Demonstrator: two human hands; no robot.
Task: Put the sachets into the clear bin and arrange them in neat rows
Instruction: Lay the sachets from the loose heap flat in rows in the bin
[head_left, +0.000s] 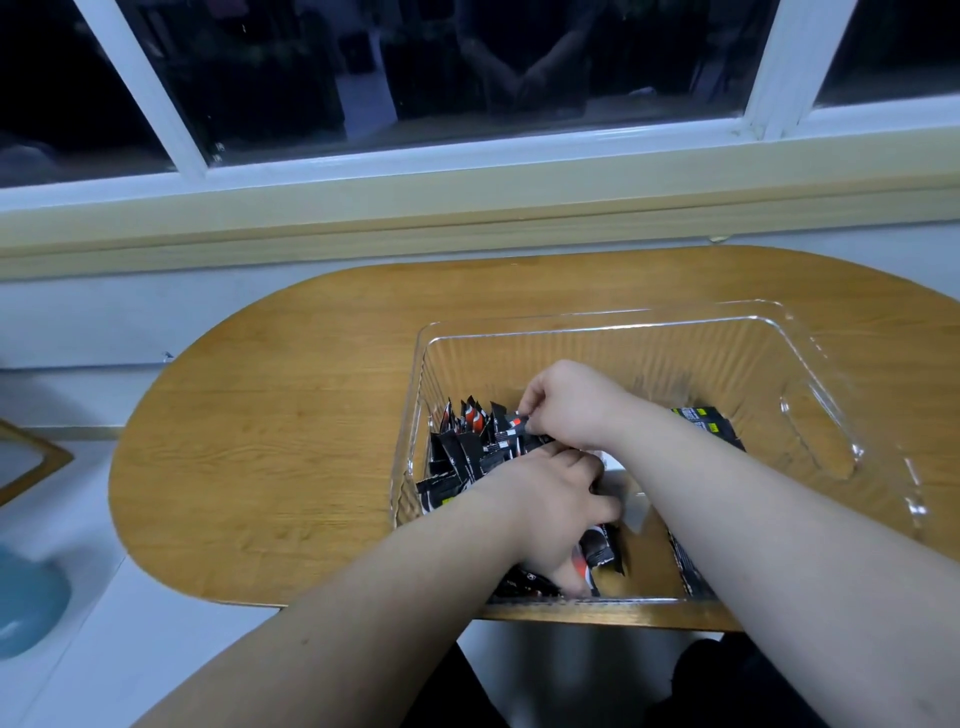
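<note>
Single head view, facing forward and down, close over clear bin (675, 358), window (467, 78) ahead

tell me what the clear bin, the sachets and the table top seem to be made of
Clear bin: probably hard transparent plastic, glossy, judging by its see-through ribbed walls and glinting rim.
Sachets: thin film or foil, black with red print, creased and slightly shiny.
Table top: wood or wood-look laminate with a satin finish. Grain lines show, but I cannot tell which it is.
</note>
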